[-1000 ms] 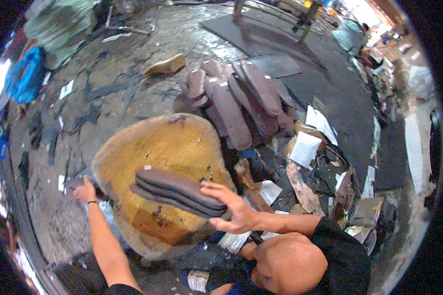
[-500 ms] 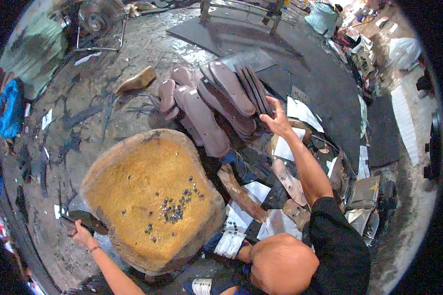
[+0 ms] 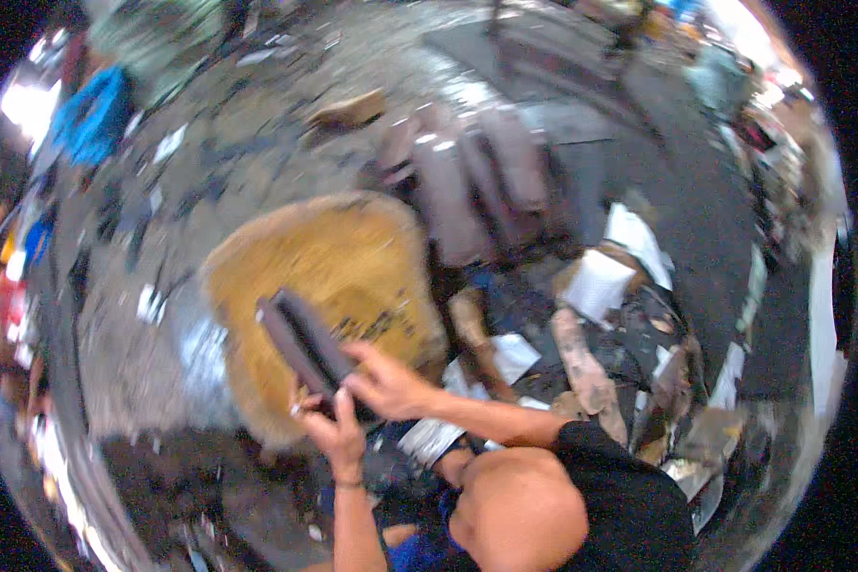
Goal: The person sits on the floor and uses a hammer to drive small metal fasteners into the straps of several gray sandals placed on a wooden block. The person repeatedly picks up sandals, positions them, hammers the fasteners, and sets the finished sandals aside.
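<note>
Over the yellow-topped block (image 3: 248,372) I hold dark brown shoe soles (image 3: 305,338), lying together with a dark gap between them. My left hand (image 3: 332,434) grips their near end, thumb and fingers on either side. My right hand (image 3: 381,381) is closed on the same end from the right. On the block, small dark bits (image 3: 383,327) lie scattered, partly behind the soles. Farther back, a row of brown soles (image 3: 448,200) lies piled on the floor. Motion blurs the picture, so the number of soles in my hands is unclear.
A tan wooden shoe last (image 3: 346,112) lies on the floor left of the sole pile. To the right are white paper sheets (image 3: 601,284), a long pinkish-grey piece (image 3: 586,362) and a dark mat (image 3: 696,248). A blue bundle (image 3: 91,114) lies far left.
My right hand has come back from the sole pile, and the edge-on soles there are gone. My left hand has moved in from the block's left side. Both now grip soles together.
</note>
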Tool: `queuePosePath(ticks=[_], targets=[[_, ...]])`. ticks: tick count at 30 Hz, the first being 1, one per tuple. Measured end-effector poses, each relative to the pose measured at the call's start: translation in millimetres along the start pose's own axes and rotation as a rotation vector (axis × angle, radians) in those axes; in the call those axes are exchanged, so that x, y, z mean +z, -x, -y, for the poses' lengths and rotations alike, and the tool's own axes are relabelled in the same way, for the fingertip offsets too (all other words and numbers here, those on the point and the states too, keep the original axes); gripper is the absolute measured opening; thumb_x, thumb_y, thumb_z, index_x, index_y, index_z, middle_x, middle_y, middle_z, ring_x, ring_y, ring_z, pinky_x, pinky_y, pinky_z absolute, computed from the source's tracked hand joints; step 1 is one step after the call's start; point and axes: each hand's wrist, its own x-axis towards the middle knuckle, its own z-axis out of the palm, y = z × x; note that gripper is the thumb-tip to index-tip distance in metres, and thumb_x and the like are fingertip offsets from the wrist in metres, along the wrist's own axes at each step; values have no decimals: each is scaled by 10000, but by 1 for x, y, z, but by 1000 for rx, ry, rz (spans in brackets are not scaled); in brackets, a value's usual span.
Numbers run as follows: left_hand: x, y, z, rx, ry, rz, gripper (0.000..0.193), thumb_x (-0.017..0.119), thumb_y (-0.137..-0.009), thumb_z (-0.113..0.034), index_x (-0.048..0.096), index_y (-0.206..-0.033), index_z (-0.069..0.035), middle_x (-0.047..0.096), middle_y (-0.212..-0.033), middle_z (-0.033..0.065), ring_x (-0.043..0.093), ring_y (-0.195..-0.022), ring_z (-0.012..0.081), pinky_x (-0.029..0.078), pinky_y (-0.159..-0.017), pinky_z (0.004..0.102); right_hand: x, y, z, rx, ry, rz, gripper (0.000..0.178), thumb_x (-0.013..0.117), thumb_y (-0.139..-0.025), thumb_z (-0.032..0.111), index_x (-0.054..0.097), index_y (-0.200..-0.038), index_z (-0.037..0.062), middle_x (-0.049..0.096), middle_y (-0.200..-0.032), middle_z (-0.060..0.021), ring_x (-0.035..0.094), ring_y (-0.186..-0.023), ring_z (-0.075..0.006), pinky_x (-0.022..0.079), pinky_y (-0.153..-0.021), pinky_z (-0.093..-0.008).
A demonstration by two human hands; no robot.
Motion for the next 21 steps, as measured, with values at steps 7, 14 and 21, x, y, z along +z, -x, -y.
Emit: queuePosePath(ticks=[7, 14, 21], targets=[[-15, -10, 34, 209, -565, 15, 495, 725, -796, -178, 406, -1108, 37, 373, -1365, 263, 447, -1135, 372, 376, -986, 446, 6, 0, -38, -40, 493, -306, 574, 651, -862, 130, 417, -1355, -50, 456, -1336, -233, 449, -1227, -397, 360, -1047, -443], [-12, -4, 21, 12, -690, 13, 477, 705, -815, -182, 456, -1170, 17, 512, -1203, 181, 462, -1190, 351, 350, -1027, 476, 3, 8, -25, -69, 721, -305, 617, 671, -832, 239, 434, -1343, -12, 425, -1376, -200, 409, -1223, -389, 348, -1008, -492], [-30, 46, -16, -345, 214, 83, 256, 659, -916, -83, 635, -1156, 1, 667, -958, 12, 605, -841, 77, 503, -767, 240, 16, 58, -12, 508, -361, 212, 225, 603, -965, 213, 650, -995, -5, 633, -808, -20, 591, -736, -104, 497, -646, -271]])
